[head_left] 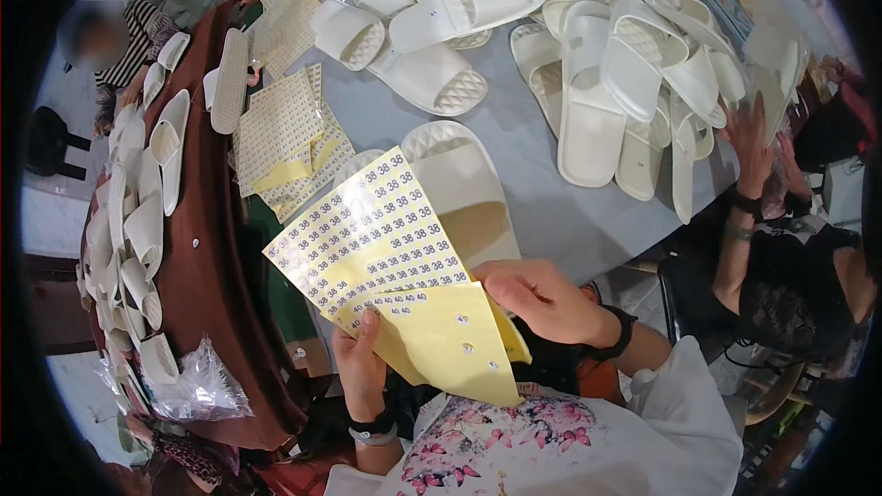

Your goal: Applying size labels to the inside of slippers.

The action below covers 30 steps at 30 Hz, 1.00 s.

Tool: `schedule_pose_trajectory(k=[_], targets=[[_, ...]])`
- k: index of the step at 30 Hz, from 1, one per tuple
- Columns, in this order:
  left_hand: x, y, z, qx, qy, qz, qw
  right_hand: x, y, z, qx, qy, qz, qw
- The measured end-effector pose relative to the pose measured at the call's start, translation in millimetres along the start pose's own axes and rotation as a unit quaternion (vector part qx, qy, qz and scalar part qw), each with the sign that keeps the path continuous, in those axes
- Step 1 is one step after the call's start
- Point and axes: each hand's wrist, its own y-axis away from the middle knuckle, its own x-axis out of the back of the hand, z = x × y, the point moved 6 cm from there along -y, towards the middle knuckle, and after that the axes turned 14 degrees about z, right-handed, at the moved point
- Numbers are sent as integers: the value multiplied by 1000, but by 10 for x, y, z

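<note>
Sheets of yellow-backed number stickers (367,230) fan out in front of my body. My left hand (363,367) grips their lower left edge, thumb on top. A mostly peeled yellow sheet (450,340) lies over the fuller one, with a few stickers left on it. My right hand (547,303) is closed at the right edge of the sheets, thumb against the curled fingers; its fingertips are partly hidden. Just beyond the sheets, a cream slipper (459,184) lies on the grey table (551,234), partly covered by them.
More sticker sheets (280,124) lie at the table's left side. A large pile of cream slippers (634,55) covers the far and right parts. A brown-covered table (220,294) on the left bears more slippers and a clear plastic bag (207,386). Another person's hand (749,147) touches slippers at right.
</note>
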Motion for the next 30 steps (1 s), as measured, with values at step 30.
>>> schedule_pose_trajectory(k=[30], targets=[[-37,-21,-265,174,218,-53,959,-38,-71,120,-51,54,107,991]])
